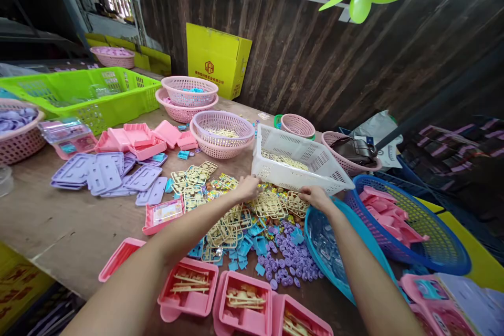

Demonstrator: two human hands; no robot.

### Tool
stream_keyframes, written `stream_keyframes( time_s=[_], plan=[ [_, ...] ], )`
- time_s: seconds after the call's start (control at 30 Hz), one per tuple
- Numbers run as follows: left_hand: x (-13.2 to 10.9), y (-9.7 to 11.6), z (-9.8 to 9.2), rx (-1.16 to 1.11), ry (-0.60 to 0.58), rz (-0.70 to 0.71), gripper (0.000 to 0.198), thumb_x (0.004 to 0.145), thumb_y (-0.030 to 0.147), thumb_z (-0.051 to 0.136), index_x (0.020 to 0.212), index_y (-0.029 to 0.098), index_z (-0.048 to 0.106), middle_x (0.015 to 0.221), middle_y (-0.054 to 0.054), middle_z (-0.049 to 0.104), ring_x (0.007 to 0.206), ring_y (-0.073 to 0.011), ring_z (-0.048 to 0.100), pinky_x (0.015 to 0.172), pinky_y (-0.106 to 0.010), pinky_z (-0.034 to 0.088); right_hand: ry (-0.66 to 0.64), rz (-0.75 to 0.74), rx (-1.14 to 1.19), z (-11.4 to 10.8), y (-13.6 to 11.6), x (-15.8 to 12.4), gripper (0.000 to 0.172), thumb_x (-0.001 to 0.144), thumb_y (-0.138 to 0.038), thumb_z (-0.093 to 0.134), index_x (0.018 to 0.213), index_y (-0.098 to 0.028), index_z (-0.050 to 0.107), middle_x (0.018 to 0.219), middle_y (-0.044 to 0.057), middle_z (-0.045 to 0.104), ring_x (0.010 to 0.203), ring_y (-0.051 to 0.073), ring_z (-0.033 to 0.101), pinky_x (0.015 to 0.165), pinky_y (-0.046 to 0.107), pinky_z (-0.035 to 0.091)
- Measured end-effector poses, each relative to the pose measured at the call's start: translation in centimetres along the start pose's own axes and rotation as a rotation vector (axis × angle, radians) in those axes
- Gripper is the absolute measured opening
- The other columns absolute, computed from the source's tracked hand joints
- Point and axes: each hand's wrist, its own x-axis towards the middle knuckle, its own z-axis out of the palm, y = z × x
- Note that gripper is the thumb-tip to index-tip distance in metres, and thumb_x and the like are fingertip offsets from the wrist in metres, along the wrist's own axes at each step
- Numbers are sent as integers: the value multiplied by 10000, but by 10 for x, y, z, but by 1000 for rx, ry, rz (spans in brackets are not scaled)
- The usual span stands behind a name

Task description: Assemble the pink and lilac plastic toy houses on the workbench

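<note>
Your left hand (pixel 249 189) and right hand (pixel 315 198) are by the white basket (pixel 293 179), toward the bench's (pixel 51 226) far edge; I can't tell either grip's hold. Work gently: cream sprues (pixel 270 206) between your hands could snag.

The place seems to be an assembly workshop: near the left hand (pixel 248 189) lie many loose plastic parts (pixel 287 257), beyond it stand baskets (pixel 222 153) and a yellow carton (pixel 214 52), and on its near side sit filled pink cases (pixel 202 303).
</note>
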Motion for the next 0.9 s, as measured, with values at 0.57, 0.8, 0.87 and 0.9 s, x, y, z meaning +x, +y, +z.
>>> stream_keyframes(
  time_s=[0.57, 0.8, 0.87, 0.9],
  plan=[
    [-27, -94, -51, -247, -85, -81, 278, 834, 340, 529, 1007, 123, 544, 907, -39, 622, 783, -139, 579, 685, -249, 463, 400, 86, 391, 9, -2, -9, 300, 710, -448, 411, 796, -197, 550, 709, 31, 598, 719, 203, 547, 703, 329, 442],
    [-94, -124, -66, -188, -203, -152, 261, 762, 387, 503, 730, 143, 591, 645, -10, 583, 621, -136, 530, 568, -226, 403, 291, 58, 540, 26, -51, -29, 331, 741, -554, 398, 735, -226, 448, 593, -40, 426, 591, 146, 444, 554, 254, 387],
    [-106, -120, -56, -100, -245, -193, 190, 694, 339, 577, 655, 154, 598, 629, -17, 595, 653, -161, 546, 608, -245, 416, 212, 14, 580, 35, -76, -37, 366, 755, -592, 407, 746, -228, 447, 583, -49, 408, 564, 136, 429, 530, 247, 375],
    [-109, -116, -50, -59, -261, -211, 163, 666, 316, 606, 640, 155, 606, 646, -30, 611, 680, -178, 561, 631, -258, 424, 177, -8, 596, 38, -88, -40, 386, 757, -613, 409, 754, -228, 445, 581, -52, 401, 552, 132, 421, 520, 245, 369]
  ],
)
